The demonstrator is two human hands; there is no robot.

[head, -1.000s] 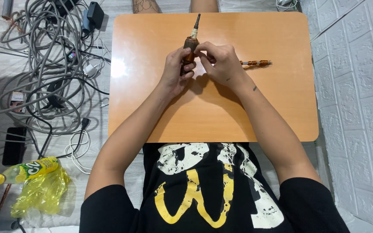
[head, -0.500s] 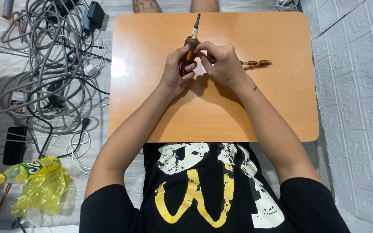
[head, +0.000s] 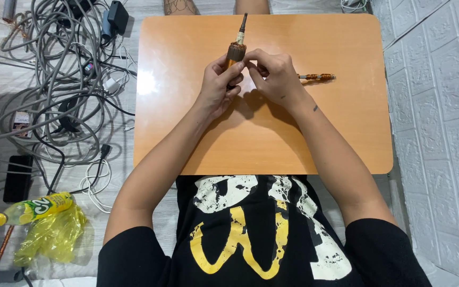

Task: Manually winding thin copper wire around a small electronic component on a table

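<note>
Over the far half of the orange surface [head: 261,138], your two hands meet around a small brown tool [head: 236,51] with a thin dark tip pointing away from you. Your left hand [head: 216,87] wraps the lower part of its handle, fingers curled shut around it with the thumb lying up along its side. Your right hand [head: 274,77] comes in from the other side, its fingers [head: 252,57] pinched closed against the tool's brown collar just below the pale band. The tool stands tilted slightly, lifted off the wood, with its shadow and that of your hands falling just beneath them. Just beside your right hand, partly hidden by it, a thin coppery rod [head: 317,77] lies flat on the surface, pointing to your right. Off the left edge, on the floor, a tangle of grey cables [head: 54,79] spreads out, and nearer you lie a yellow-capped bottle [head: 30,209] and a crumpled yellow bag [head: 49,236].
</note>
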